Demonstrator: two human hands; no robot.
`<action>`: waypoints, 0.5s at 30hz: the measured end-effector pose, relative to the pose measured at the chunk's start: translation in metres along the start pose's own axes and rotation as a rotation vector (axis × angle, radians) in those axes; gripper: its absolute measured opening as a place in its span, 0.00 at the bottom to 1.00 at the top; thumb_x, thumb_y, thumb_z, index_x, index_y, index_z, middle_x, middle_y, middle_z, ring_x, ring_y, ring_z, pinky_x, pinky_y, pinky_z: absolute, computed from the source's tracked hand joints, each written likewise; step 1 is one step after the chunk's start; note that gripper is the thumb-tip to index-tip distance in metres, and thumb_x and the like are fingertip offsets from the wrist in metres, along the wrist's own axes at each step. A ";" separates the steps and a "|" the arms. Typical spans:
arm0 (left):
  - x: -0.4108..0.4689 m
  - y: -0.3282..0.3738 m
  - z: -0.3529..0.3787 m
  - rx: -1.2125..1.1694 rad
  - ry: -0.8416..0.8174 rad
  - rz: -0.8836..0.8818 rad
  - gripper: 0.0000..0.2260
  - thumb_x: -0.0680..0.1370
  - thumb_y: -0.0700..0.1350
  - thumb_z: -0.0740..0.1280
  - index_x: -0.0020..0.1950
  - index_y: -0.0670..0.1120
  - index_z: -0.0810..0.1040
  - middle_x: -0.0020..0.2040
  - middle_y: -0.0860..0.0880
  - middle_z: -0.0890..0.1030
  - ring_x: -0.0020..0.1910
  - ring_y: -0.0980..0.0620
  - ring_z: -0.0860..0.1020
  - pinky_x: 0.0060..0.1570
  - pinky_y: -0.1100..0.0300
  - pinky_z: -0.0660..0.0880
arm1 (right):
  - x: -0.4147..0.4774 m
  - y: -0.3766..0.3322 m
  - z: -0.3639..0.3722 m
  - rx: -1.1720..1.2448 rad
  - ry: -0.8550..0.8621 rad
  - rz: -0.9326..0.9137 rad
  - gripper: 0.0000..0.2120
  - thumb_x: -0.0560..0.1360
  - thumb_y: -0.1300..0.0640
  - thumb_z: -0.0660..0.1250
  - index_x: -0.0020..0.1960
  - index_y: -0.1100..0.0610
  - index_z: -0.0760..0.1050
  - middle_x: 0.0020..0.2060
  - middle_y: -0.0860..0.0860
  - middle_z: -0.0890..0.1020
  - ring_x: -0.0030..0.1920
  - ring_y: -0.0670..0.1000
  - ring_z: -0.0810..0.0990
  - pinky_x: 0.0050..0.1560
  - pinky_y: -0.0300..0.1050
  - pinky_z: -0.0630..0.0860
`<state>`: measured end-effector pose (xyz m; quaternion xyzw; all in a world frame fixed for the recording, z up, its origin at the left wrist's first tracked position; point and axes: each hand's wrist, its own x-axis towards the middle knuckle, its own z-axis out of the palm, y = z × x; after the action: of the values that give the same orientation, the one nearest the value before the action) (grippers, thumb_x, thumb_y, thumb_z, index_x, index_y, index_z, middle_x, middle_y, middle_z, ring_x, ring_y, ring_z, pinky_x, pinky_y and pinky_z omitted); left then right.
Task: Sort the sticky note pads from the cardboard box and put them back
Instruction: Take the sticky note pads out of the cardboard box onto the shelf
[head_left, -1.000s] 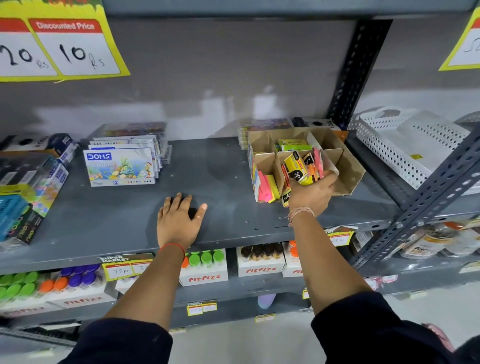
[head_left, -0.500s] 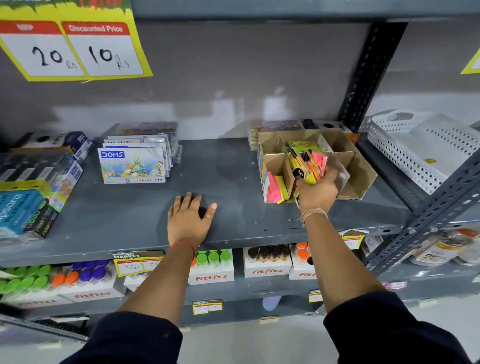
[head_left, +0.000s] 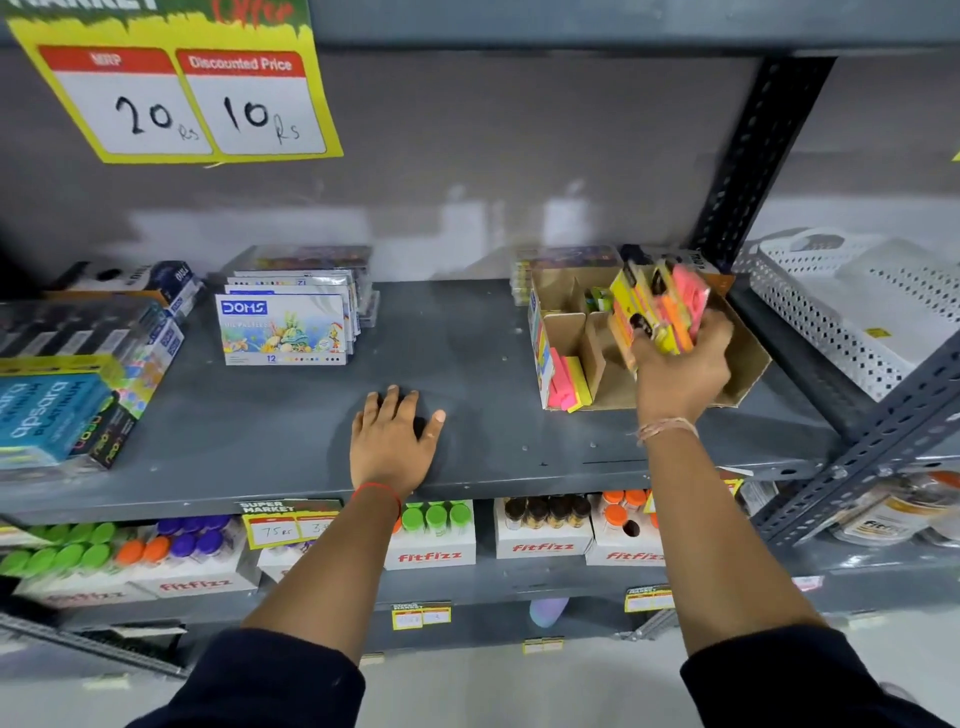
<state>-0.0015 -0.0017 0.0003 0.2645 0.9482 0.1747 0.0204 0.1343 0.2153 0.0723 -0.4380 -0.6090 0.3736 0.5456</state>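
Right hand (head_left: 680, 374) clutching loose bundle of sticky note pads (head_left: 657, 306) over cardboard box (head_left: 748, 364), left hand (head_left: 393, 444) flat, spread on shelf (head_left: 467, 343); outer pads likely to slip

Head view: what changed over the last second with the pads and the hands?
The right hand has lifted its bundle of yellow, pink and orange sticky note pads higher above the divided brown cardboard box, tilting it upright. The left hand stays flat on the grey metal shelf.
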 end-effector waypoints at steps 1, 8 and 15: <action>0.000 0.000 -0.001 0.001 -0.003 0.005 0.24 0.78 0.57 0.52 0.71 0.48 0.62 0.75 0.46 0.61 0.75 0.44 0.55 0.73 0.48 0.53 | 0.002 -0.012 -0.001 0.031 0.009 -0.048 0.21 0.63 0.61 0.73 0.54 0.60 0.72 0.43 0.53 0.80 0.40 0.53 0.79 0.39 0.26 0.70; 0.012 -0.024 -0.016 -0.098 -0.008 0.038 0.21 0.80 0.48 0.55 0.72 0.43 0.60 0.76 0.45 0.57 0.75 0.45 0.56 0.74 0.54 0.54 | 0.020 -0.080 0.052 -0.077 -0.554 0.039 0.30 0.54 0.54 0.80 0.54 0.60 0.76 0.45 0.53 0.82 0.44 0.52 0.79 0.46 0.41 0.77; 0.017 -0.032 -0.008 0.013 -0.083 0.044 0.23 0.81 0.50 0.49 0.75 0.45 0.52 0.77 0.47 0.53 0.76 0.47 0.49 0.75 0.52 0.47 | -0.011 -0.067 0.111 -0.437 -1.063 0.300 0.22 0.64 0.59 0.77 0.54 0.65 0.74 0.55 0.58 0.81 0.49 0.55 0.82 0.49 0.39 0.77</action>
<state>-0.0330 -0.0209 -0.0020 0.2924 0.9416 0.1578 0.0543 0.0157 0.1847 0.1175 -0.3741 -0.7930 0.4808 0.0043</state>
